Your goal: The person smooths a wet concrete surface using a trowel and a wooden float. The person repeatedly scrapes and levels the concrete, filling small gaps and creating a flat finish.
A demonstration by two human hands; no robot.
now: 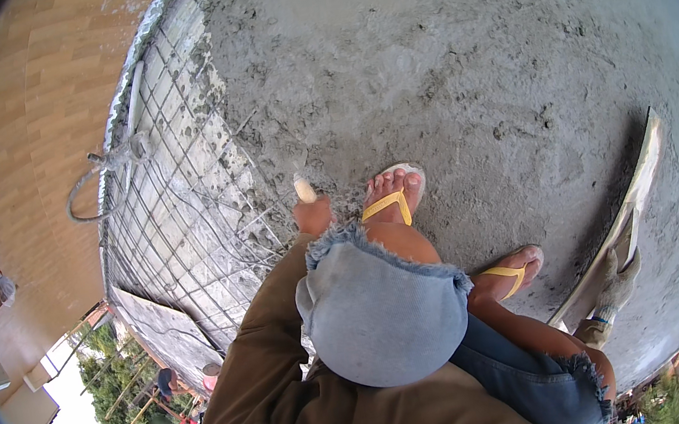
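At the concrete's edge by the steel mesh, my bare left hand [314, 215] is closed round a pale, rounded handle [304, 187]; the rest of that tool is hidden. My right hand [618, 285], in a grey-white knitted glove, grips a long wooden board [641, 182] on the right. This board stands on edge, curving in the view, over wet grey concrete [441, 70]. My feet, in sandals with yellow straps [387, 205], rest on the concrete between the hands. A denim-covered knee [382, 305] blocks the view between my arms.
Steel mesh [177, 148] covers the left side, bounded by the slab's edge. A looped hose or cable [80, 199] and a pale pipe [137, 93] lie along it. A flat panel [168, 331] is at lower left. Beyond are a wood-patterned surface [31, 150], people [168, 382] and trees.
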